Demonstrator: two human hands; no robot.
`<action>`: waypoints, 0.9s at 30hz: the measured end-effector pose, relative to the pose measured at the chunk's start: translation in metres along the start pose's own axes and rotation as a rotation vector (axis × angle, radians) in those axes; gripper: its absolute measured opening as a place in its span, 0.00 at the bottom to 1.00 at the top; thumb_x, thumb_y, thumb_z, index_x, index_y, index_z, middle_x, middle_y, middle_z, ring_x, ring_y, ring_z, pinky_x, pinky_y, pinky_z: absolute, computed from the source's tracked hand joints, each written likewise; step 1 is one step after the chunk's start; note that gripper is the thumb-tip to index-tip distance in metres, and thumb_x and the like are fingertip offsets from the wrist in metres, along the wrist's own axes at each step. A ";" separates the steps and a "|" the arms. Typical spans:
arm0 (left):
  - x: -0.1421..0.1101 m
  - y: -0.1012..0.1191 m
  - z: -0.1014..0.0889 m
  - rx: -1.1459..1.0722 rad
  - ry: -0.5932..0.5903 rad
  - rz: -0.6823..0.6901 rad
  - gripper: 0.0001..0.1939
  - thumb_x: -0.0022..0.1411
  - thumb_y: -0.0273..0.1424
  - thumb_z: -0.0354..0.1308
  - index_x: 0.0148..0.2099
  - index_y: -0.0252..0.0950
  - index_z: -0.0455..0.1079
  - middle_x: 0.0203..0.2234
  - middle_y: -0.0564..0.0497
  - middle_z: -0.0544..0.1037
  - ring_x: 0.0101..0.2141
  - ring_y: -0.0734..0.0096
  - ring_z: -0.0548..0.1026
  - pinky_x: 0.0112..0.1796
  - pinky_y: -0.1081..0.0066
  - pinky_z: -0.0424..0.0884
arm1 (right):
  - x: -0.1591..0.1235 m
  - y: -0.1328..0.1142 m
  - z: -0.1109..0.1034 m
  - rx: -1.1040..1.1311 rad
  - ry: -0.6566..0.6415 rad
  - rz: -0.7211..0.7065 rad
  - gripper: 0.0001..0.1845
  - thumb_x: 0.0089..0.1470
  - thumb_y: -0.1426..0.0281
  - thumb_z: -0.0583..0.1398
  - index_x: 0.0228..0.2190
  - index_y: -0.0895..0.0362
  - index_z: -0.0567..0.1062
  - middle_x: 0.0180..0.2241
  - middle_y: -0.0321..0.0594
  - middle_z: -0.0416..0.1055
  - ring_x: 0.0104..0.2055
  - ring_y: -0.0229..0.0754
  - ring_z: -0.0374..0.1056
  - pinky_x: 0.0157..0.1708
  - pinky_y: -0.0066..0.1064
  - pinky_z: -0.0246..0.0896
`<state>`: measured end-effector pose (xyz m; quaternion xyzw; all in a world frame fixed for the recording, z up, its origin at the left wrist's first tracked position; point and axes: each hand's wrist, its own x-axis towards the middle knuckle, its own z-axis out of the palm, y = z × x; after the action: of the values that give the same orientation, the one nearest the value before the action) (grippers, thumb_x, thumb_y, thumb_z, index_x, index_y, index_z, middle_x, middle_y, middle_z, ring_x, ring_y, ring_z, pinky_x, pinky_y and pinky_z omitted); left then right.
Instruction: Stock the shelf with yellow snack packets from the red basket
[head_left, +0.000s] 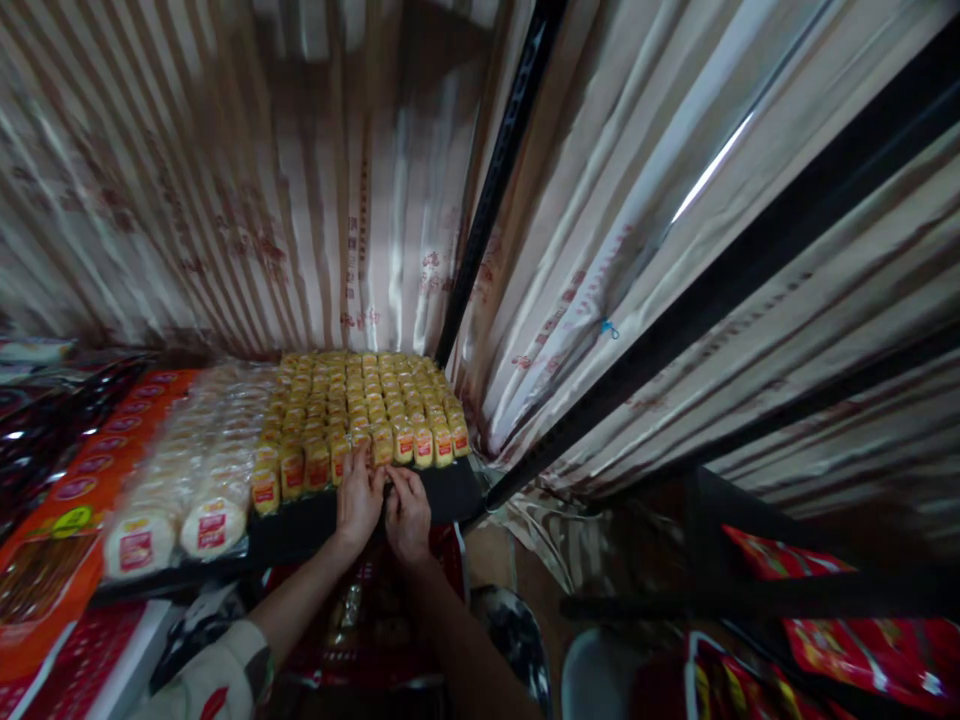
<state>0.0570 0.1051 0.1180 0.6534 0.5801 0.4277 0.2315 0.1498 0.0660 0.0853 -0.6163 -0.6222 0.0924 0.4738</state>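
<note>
Several rows of small yellow cakes in clear wrappers with red labels (424, 441) stand packed together on a dark shelf (300, 522). My left hand (360, 505) is at the front row, its fingers closed about a wrapped yellow cake (382, 442). Close beside it, my right hand (407, 515) pinches at the lower front of the same cake with thumb and forefinger. The fingertips partly hide what lies between them. Left of the yellow cakes are two rows of larger pale round cakes in clear wrappers (214, 527).
An orange package (52, 530) lies farther left on the shelf. Behind hangs a pale printed curtain (390, 200). A black metal post (502, 170) rises at the shelf's back corner, and a black bar (675, 280) slants across the right. Red packages (862, 640) sit lower right.
</note>
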 end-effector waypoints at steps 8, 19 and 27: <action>-0.005 -0.009 0.001 -0.041 -0.049 -0.046 0.10 0.58 0.32 0.47 0.40 0.35 0.65 0.32 0.48 0.71 0.32 0.66 0.73 0.38 0.63 0.71 | -0.001 -0.004 -0.002 -0.027 0.023 -0.029 0.27 0.50 0.79 0.48 0.51 0.55 0.69 0.45 0.45 0.68 0.48 0.42 0.63 0.49 0.36 0.62; -0.003 -0.011 0.005 0.006 -0.018 -0.034 0.09 0.60 0.34 0.45 0.37 0.37 0.64 0.30 0.49 0.70 0.32 0.66 0.72 0.36 0.65 0.71 | -0.001 -0.008 -0.004 -0.105 -0.044 -0.030 0.28 0.49 0.78 0.50 0.52 0.52 0.69 0.50 0.44 0.64 0.48 0.44 0.62 0.49 0.36 0.61; -0.005 -0.008 0.003 0.019 -0.113 0.079 0.15 0.62 0.32 0.42 0.43 0.38 0.68 0.36 0.47 0.72 0.39 0.66 0.72 0.42 0.65 0.70 | 0.000 -0.005 0.004 -0.131 -0.050 0.025 0.29 0.53 0.74 0.50 0.56 0.50 0.62 0.50 0.44 0.64 0.50 0.44 0.62 0.49 0.34 0.61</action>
<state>0.0551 0.1028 0.1090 0.7011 0.5440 0.3932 0.2406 0.1439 0.0667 0.0862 -0.6511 -0.6308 0.0728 0.4158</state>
